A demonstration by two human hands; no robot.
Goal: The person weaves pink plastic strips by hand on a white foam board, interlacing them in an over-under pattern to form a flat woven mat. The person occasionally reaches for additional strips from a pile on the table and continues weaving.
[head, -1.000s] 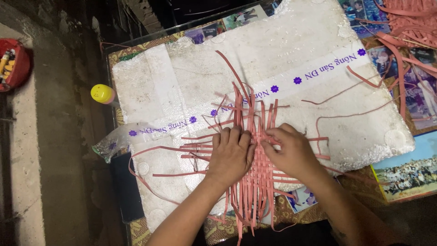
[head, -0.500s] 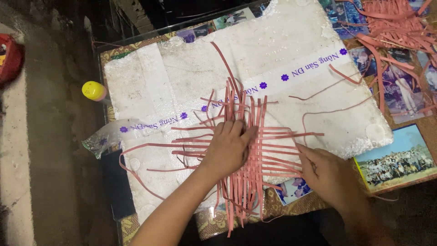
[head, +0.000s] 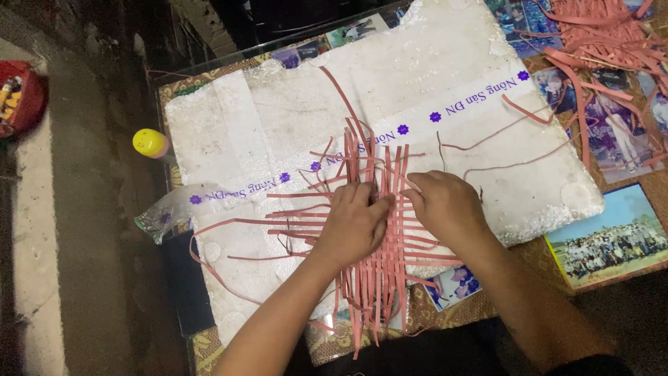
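A loose weave of pink strips [head: 376, 166] lies on a white foam board [head: 278, 125] with a printed tape band across it. My left hand [head: 355, 226] rests palm down on the middle of the weave, its fingertips curled onto the strips. My right hand [head: 445, 209] sits right beside it, with its bent fingers pinching strips at the weave's centre. The two hands nearly touch at the fingertips. The strips under both palms are hidden. Long strip ends hang over the board's near edge [head: 376, 313].
A heap of spare pink strips [head: 598, 35] lies at the top right on a glass-topped table with photographs [head: 612, 237] under it. A yellow-capped bottle [head: 151, 143] and a clear plastic bag [head: 163, 212] sit by the board's left edge. At the far left is a red container [head: 21, 97].
My right hand has come back from the board's lower right edge to the centre of the weave, next to my left hand. The left hand stayed pressed on the strips.
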